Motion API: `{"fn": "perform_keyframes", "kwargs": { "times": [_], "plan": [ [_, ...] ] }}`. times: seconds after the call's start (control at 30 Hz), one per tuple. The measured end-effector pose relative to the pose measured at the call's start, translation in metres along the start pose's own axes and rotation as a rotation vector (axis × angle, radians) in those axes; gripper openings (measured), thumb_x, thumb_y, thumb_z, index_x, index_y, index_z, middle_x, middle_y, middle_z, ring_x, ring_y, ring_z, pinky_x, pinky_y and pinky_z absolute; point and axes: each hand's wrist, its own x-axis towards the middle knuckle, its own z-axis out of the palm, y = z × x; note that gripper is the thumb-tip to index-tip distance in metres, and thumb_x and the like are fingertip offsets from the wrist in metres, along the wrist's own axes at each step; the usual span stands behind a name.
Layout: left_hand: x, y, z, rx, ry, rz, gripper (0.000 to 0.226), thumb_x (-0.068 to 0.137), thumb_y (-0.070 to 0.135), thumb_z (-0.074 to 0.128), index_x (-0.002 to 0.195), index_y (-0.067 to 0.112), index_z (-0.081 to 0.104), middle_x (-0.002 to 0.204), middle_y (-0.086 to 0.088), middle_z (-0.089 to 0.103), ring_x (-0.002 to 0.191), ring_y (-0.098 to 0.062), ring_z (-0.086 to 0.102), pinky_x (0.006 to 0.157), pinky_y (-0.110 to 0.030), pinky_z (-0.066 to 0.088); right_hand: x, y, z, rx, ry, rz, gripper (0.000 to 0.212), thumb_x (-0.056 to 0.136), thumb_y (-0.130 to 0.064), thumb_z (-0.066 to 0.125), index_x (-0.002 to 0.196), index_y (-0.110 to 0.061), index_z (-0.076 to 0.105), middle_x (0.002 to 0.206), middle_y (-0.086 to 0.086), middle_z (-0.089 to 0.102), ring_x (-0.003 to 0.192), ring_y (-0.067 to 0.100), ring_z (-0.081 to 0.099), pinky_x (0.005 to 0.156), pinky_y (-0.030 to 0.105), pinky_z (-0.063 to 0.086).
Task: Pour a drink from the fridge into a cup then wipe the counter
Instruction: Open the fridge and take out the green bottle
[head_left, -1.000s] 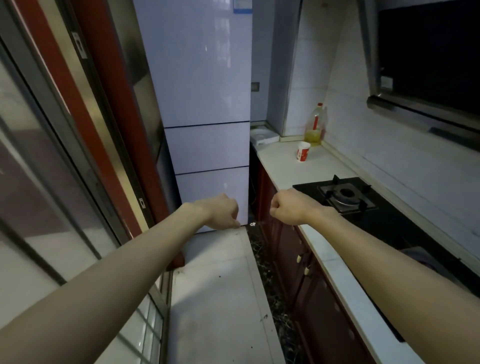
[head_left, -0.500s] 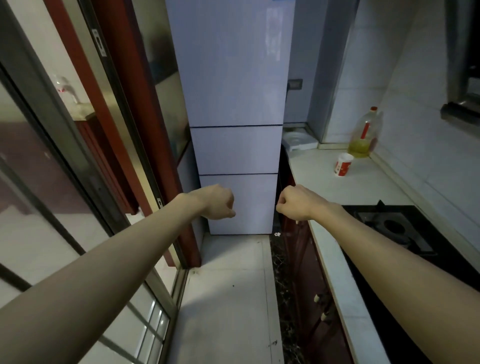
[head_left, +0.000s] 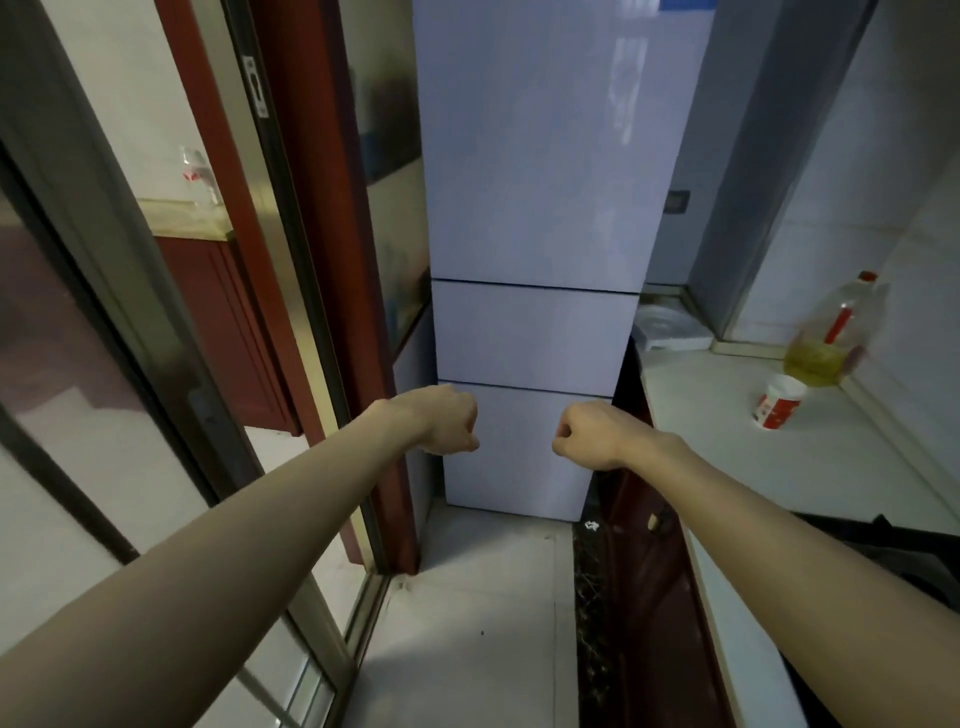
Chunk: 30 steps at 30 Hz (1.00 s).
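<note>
Two bare forearms reach in from the bottom corners. The left hand (head_left: 449, 423) and the right hand (head_left: 592, 436) are both curled into fists with nothing in them, level with each other and apart, held in the air in front of the fridge's lowest panel.

Beneath them lies a pale tiled floor (head_left: 467, 634). Dark red cabinet fronts (head_left: 644, 597) run along its right side under the counter (head_left: 727, 467), a light stone top that stretches away to the tiled wall. At the right edge a dark shape on the counter looks like a hob (head_left: 914, 561), but it is cut off by the frame and the right forearm.

Further along the counter stands the cup (head_left: 779, 402), white with red print. The print is too blurred to read. Just behind it, against the wall, is a clear bottle (head_left: 831, 338) with a red cap and yellow liquid in its lower part, also smeared by blur. A flat white tray (head_left: 670, 330) sits in the corner beside the fridge.

The fridge (head_left: 535, 208) stands at the far end of the floor, between the counter and a red door frame (head_left: 311, 260). It is glossy and pale, with a tall upper door over two shorter panels, all closed. Its top is cut off, and no handles can be made out. A glass sliding door (head_left: 104, 389) fills the left side.
</note>
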Motion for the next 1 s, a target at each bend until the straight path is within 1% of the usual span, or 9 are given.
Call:
{"fn": "perform_keyframes", "kwargs": {
  "times": [0.23,0.3,0.47,0.53,0.67,0.8,0.87,0.93,1.0],
  "plan": [
    [0.076,-0.064,-0.038,-0.015,0.001,0.008,0.039,0.1,0.034,0.05,0.091,0.0,0.067,0.089,-0.013,0.065,0.081,-0.028,0.061,0.069,-0.034,0.047,0.109,-0.023,-0.04,-0.052,-0.022,-0.01,0.033,0.09,-0.027,0.052,0.099,-0.001,0.07,0.1,0.013,0.069,0.089,0.029,0.067,0.078,0.04,0.055],
    [0.095,-0.086,-0.052,-0.015,0.02,-0.001,0.035,0.099,0.034,0.051,0.086,0.003,0.063,0.089,-0.013,0.063,0.08,-0.028,0.06,0.072,-0.035,0.049,0.138,-0.028,-0.055,-0.044,-0.003,-0.016,0.031,0.091,-0.027,0.051,0.096,-0.001,0.068,0.097,0.013,0.068,0.087,0.029,0.066,0.077,0.038,0.054],
    [0.134,-0.127,-0.07,0.022,0.015,-0.003,0.039,0.101,0.031,0.048,0.069,0.009,0.049,0.067,-0.003,0.047,0.065,-0.026,0.052,0.067,-0.035,0.044,0.192,-0.039,-0.07,-0.037,-0.009,-0.026,0.03,0.094,-0.027,0.051,0.097,-0.002,0.066,0.097,0.012,0.065,0.088,0.028,0.064,0.079,0.038,0.054],
    [0.148,-0.138,-0.073,0.048,-0.014,-0.005,0.041,0.101,0.031,0.047,0.065,0.011,0.044,0.065,-0.002,0.045,0.061,-0.021,0.046,0.067,-0.036,0.045,0.212,-0.039,-0.072,-0.035,-0.021,-0.026,0.027,0.094,-0.026,0.051,0.089,-0.003,0.065,0.094,0.012,0.064,0.086,0.028,0.063,0.076,0.036,0.053],
    [0.177,-0.16,-0.083,0.021,-0.014,-0.031,0.036,0.102,0.032,0.048,0.073,0.01,0.049,0.071,-0.005,0.051,0.063,-0.02,0.048,0.067,-0.035,0.046,0.254,-0.036,-0.077,-0.052,-0.009,-0.044,0.032,0.091,-0.021,0.051,0.061,-0.014,0.044,0.071,0.004,0.05,0.073,0.025,0.054,0.061,0.028,0.043],
    [0.205,-0.177,-0.091,-0.013,-0.026,-0.031,0.037,0.101,0.033,0.049,0.103,0.0,0.064,0.096,-0.012,0.067,0.083,-0.026,0.065,0.076,-0.036,0.052,0.299,-0.031,-0.089,-0.063,-0.005,-0.071,0.033,0.091,-0.018,0.049,0.06,-0.013,0.041,0.063,0.005,0.045,0.061,0.022,0.045,0.055,0.029,0.037],
    [0.223,-0.185,-0.096,-0.006,-0.036,-0.041,0.037,0.101,0.033,0.048,0.106,0.0,0.065,0.101,-0.013,0.069,0.09,-0.028,0.067,0.08,-0.038,0.054,0.324,-0.029,-0.095,-0.089,-0.004,-0.092,0.037,0.091,-0.017,0.048,0.057,-0.015,0.034,0.058,0.004,0.038,0.053,0.019,0.036,0.05,0.028,0.027],
    [0.245,-0.194,-0.103,0.019,-0.027,-0.057,0.034,0.102,0.031,0.047,0.091,0.003,0.063,0.093,-0.012,0.066,0.083,-0.027,0.063,0.076,-0.037,0.052,0.352,-0.026,-0.102,-0.11,0.005,-0.107,0.037,0.091,-0.017,0.047,0.058,-0.015,0.032,0.058,0.004,0.036,0.052,0.019,0.033,0.049,0.028,0.024],
    [0.269,-0.202,-0.11,0.026,0.008,-0.079,0.035,0.101,0.029,0.047,0.072,0.011,0.051,0.083,-0.008,0.059,0.072,-0.022,0.056,0.069,-0.034,0.047,0.381,-0.024,-0.111,-0.127,0.011,-0.137,0.037,0.091,-0.018,0.048,0.058,-0.015,0.031,0.058,0.004,0.035,0.052,0.019,0.032,0.049,0.029,0.022]
  ]
}}
